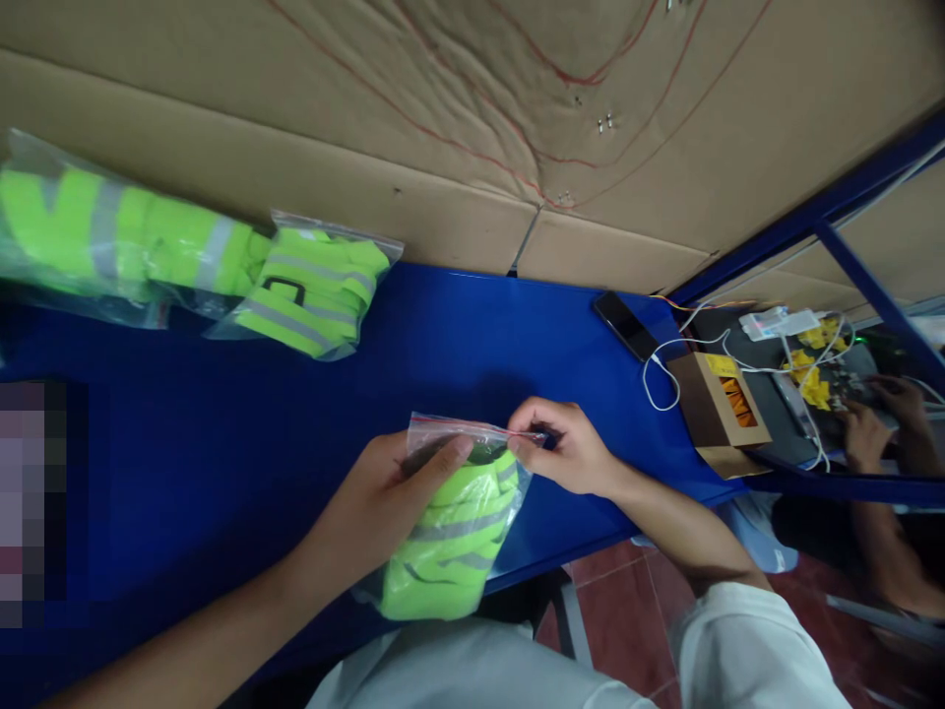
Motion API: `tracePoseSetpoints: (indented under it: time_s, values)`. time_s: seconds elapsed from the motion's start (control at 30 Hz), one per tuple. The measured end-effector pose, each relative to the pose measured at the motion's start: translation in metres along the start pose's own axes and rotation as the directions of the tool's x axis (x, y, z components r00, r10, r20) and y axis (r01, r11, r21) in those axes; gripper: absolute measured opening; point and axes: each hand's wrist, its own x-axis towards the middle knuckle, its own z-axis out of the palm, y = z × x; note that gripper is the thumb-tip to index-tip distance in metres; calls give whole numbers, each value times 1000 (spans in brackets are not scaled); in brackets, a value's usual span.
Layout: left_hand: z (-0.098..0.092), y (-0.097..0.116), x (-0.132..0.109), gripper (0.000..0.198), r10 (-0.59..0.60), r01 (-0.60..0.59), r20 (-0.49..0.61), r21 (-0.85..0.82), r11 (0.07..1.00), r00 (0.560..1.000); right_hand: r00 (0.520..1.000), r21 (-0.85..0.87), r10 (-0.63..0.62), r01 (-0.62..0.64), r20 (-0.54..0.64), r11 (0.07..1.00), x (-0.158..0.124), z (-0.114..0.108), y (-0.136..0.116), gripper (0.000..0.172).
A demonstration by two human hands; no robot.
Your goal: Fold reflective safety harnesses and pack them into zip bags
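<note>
A clear zip bag (462, 532) with a folded yellow-green reflective vest inside hangs over the front edge of the blue table (472, 340). My left hand (399, 483) grips the bag near the left end of its top, thumb on the front. The thumb and index finger of my right hand (557, 445) pinch the right end of the red-lined zip strip. Further back on the left lies another bagged vest (310, 290) with a dark buckle-like rectangle on it, beside more bagged vests (125, 236).
A black phone (625, 326) with a white cable lies at the back right, near an open cardboard box (720, 404) holding orange items. Beyond a blue frame, another person's hands (867, 433) are near yellow pieces. Cardboard (443, 222) lines the back.
</note>
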Motion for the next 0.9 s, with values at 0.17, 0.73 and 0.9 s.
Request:
tracePoseSetpoints:
  time_s: [0.17, 0.73, 0.9]
  values:
    - [1, 0, 2, 47, 42, -42, 20, -2, 999, 999, 999, -39, -31, 32, 24, 999, 1, -1, -2, 7]
    - [3, -13, 9, 40, 162, -172, 76, 148, 974, 984, 999, -37, -33, 33, 21, 999, 2, 7, -3, 7]
    - [6, -17, 8, 53, 139, -152, 97, 141, 978, 986, 997, -37, -60, 61, 40, 997, 3, 9, -2, 2]
